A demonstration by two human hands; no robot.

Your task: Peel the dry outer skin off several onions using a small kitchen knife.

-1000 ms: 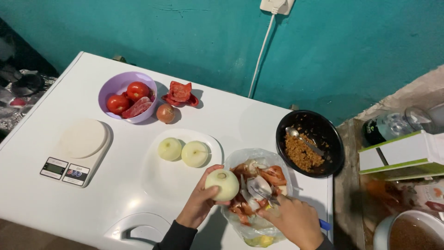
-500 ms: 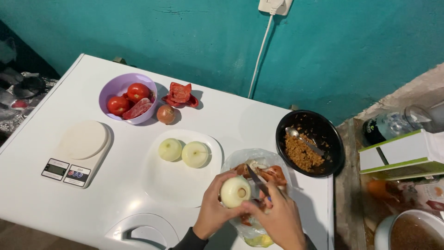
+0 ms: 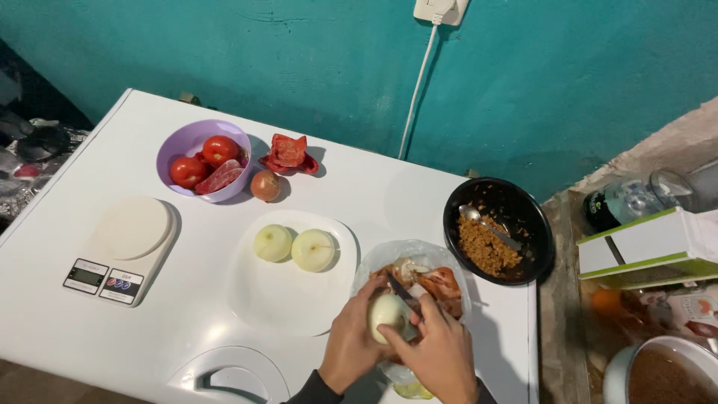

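Observation:
My left hand (image 3: 351,344) grips a pale peeled onion (image 3: 387,313) over a clear plastic bag of onion skins and scraps (image 3: 434,278). My right hand (image 3: 441,357) holds a small knife (image 3: 400,289) whose blade rests against the top of that onion. Both hands sit at the near edge of the white surface (image 3: 149,344). To the left, a white plate (image 3: 284,292) carries two more peeled onions (image 3: 272,242) (image 3: 313,249).
A purple bowl (image 3: 196,139) of tomatoes, a cut red pepper (image 3: 289,152) and an unpeeled onion (image 3: 265,185) lie at the back. A kitchen scale (image 3: 123,247) is left. A black bowl (image 3: 523,217) with grains and spoon is right. A white cable (image 3: 416,90) hangs from a socket.
My left hand carried the onion rightward from beside the plate to over the scrap bag. My right hand closed in and set the knife on it.

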